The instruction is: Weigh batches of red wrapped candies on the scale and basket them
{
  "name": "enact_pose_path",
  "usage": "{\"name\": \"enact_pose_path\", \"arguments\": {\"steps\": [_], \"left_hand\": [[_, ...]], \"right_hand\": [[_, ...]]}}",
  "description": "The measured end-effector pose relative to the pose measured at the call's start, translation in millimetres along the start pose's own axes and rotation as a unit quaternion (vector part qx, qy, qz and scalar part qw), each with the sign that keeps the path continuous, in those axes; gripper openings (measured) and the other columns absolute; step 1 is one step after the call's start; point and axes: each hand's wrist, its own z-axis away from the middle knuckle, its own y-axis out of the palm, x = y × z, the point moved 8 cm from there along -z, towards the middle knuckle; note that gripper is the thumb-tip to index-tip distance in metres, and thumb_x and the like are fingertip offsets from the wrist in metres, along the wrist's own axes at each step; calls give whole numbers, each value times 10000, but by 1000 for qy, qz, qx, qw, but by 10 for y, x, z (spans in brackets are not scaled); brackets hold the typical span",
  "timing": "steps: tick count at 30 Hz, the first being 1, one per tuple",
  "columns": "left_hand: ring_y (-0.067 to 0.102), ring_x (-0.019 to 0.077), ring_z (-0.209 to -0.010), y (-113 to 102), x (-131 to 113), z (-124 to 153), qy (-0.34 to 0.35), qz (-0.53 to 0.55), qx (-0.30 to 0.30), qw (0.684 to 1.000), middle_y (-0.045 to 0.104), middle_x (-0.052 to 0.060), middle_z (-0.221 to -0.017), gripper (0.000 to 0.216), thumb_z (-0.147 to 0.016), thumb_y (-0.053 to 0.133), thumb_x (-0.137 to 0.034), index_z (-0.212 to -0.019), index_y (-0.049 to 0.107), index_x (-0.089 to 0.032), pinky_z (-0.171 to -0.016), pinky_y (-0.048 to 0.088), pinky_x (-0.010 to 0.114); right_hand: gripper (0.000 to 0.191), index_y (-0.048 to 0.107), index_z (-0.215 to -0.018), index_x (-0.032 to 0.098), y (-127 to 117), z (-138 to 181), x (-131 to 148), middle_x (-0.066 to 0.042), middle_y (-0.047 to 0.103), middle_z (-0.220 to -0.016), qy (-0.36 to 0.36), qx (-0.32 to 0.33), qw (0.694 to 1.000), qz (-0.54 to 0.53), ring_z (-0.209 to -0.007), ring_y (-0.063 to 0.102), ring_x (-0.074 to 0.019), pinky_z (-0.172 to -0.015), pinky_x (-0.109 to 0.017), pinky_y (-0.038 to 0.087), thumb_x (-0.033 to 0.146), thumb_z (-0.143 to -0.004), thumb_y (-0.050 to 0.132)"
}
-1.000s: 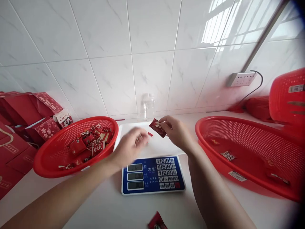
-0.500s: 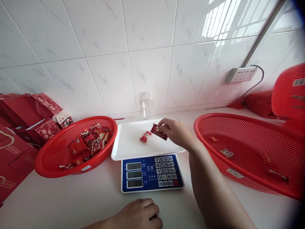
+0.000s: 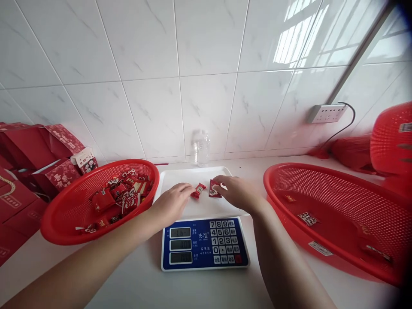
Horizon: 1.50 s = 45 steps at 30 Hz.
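The scale (image 3: 206,229) carries a tray (image 3: 199,207); the step there appears to be laying things out. The right hand (image 3: 236,193) pinches a packet (image 3: 213,189), partly covering it; the next move calls for loosening. The left hand (image 3: 170,202), thumb hidden, is at a candy (image 3: 199,190) just left; I cannot tell whether it grips.

The wall tiles (image 3: 148,38) are smooth and glossy, reflecting light. The left basket (image 3: 67,210) and right basket (image 3: 309,180) are perforated, shiny plastic. The scale tray (image 3: 199,210) is smooth plastic; the counter (image 3: 225,287) is satiny. The twisted sweet (image 3: 198,191) and flat packet (image 3: 214,189) wear wrappers of what is probably thin plastic film, too small to judge surely.
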Motion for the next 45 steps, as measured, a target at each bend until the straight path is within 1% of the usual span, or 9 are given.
{"name": "enact_pose_path", "arguments": {"steps": [9,14,19,23,28,32,38,42,45], "left_hand": [[564,283,-1068,278,148,-473,-29,-13,70,997,659,84,-1084,257,-912,503,-232,-1124,646,-207,-832,503,411],[533,230,-1194,54,493,-487,-94,18,34,995,612,79,-1265,324,-936,477,-349,-1204,585,-203,-987,434,355],[580,245,-1109,-461,1391,-36,-258,0,1,966,613,135,-1209,305,-917,430,-291,-1176,522,-159,-936,454,378],[629,253,-989,-483,1827,566,-330,29,99,938,650,114,-1121,369,-805,572,-430,-1080,568,-184,-821,498,341],[622,269,-981,-287,1874,1066,-345,57,204,914,643,68,-1127,430,-581,726,-381,-973,635,-230,-803,479,311],[618,238,-757,-418,2025,1225,-369,67,238,896,657,0,-760,308,-530,726,-385,-763,605,-223,-660,468,289],[573,200,-662,-705,2214,1317,-388,69,226,891,607,-2,-663,401,-577,686,-578,-694,581,-209,-576,412,254],[569,221,-673,-605,2186,1211,-385,28,188,903,592,23,-667,389,-670,612,-592,-675,567,-206,-580,395,274],[614,261,-839,-393,2120,1066,-370,24,165,914,671,42,-908,411,-629,700,-444,-966,611,-226,-682,442,293]], "right_hand": [[283,681,-766,216,189,-18,207,-40,727,-877,-72,66,995,0,-824,630,-194,-712,-294,431,179,-892,429],[307,674,-1059,241,96,75,258,-45,727,-1038,-98,48,993,-33,-927,646,-214,-761,-322,475,278,-936,395],[436,549,-1324,247,24,67,162,-77,652,-1257,-84,8,996,-18,-1105,613,-269,-849,-370,491,390,-932,420],[425,562,-1296,266,39,80,173,-54,700,-1164,-79,26,996,-27,-1009,656,-254,-779,-360,516,413,-935,392],[390,578,-1256,277,72,88,198,-36,722,-1113,-89,37,995,-41,-990,665,-242,-797,-363,514,389,-933,391],[411,569,-1283,272,70,77,172,-49,702,-1163,-87,21,996,-19,-1025,657,-256,-826,-380,511,392,-928,400],[411,547,-1294,282,120,69,178,-31,707,-1154,-83,46,995,-31,-1026,662,-252,-838,-395,511,355,-915,407],[401,548,-1280,284,158,68,201,-33,732,-1082,-89,58,993,-48,-976,678,-257,-815,-399,514,335,-902,422],[403,557,-1275,284,148,81,226,-36,733,-1083,-98,50,993,-42,-996,670,-259,-810,-389,517,341,-897,430]]}}
